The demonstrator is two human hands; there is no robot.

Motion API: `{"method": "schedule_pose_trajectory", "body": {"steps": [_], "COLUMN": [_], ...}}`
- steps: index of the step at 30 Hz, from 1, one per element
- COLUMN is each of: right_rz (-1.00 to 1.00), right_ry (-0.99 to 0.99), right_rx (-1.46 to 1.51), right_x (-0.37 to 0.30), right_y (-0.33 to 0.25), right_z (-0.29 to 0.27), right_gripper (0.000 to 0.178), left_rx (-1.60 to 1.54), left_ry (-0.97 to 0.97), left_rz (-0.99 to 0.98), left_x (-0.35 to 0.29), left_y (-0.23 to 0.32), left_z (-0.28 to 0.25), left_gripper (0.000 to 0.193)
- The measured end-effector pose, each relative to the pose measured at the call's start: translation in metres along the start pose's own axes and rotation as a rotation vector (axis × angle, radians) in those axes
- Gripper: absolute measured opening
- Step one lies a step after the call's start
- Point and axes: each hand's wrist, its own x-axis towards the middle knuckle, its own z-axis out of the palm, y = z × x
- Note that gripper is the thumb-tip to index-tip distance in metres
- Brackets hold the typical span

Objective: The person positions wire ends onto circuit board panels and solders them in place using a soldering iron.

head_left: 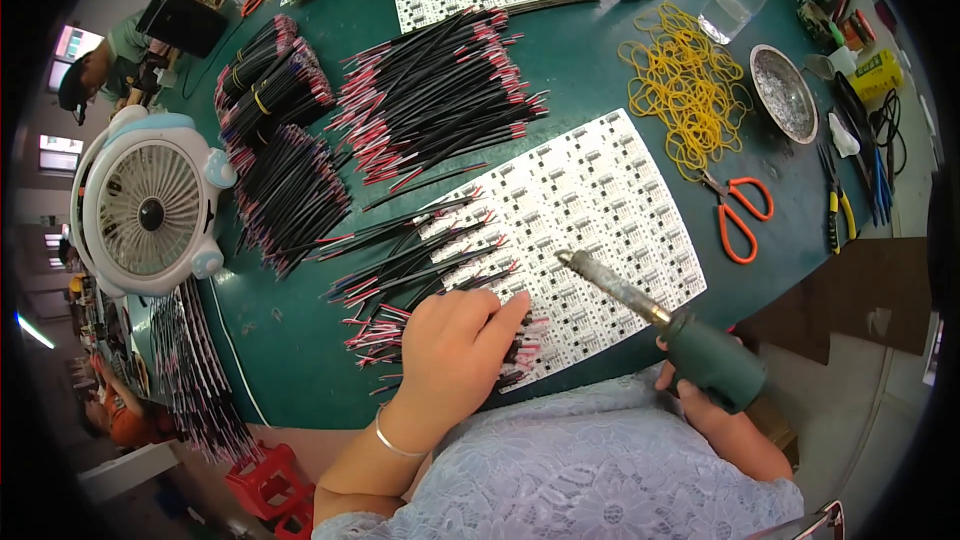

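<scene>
At lower centre the left hand is covering wires – whether pinching, one cannot tell – while at lower right the right hand is gripping a soldering iron

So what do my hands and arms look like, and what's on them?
Your left hand and right hand are ungloved. A thin, silvery bangle circles the left wrist. Pale lavender-grey lace sleeves end above the bare forearms.
</scene>
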Motion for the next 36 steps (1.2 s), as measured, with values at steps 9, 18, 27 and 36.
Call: {"method": "schedule_pose_trajectory", "body": {"steps": [9,18,27,36], "right_rz": [-0.199,-0.187,-0.143,-0.235], "right_ry": [0.320,0.264,0.228,0.230], "right_rx": [-0.250,-0.349,-0.273,-0.244], "right_x": [0.015,0.019,0.022,0.019], "right_y": [-0.007,-0.012,-0.022,-0.008], "right_z": [0.024,0.024,0.021,0.024], "right_gripper": [0.032,0.030,0.027,0.020], "left_rx": [0.022,0.035,0.052,-0.061], "left_ry": [0.045,-0.032,0.011,-0.048], "left_rz": [-0.015,-0.070,-0.022,0.015], "left_x": [-0.003,-0.003,-0.002,-0.005], "left_y": [-0.006,-0.005,-0.009,-0.011], "left_z": [0.019,0.015,0.007,0.016], "left_gripper": [0.032,0.033,0.025,0.034]}}
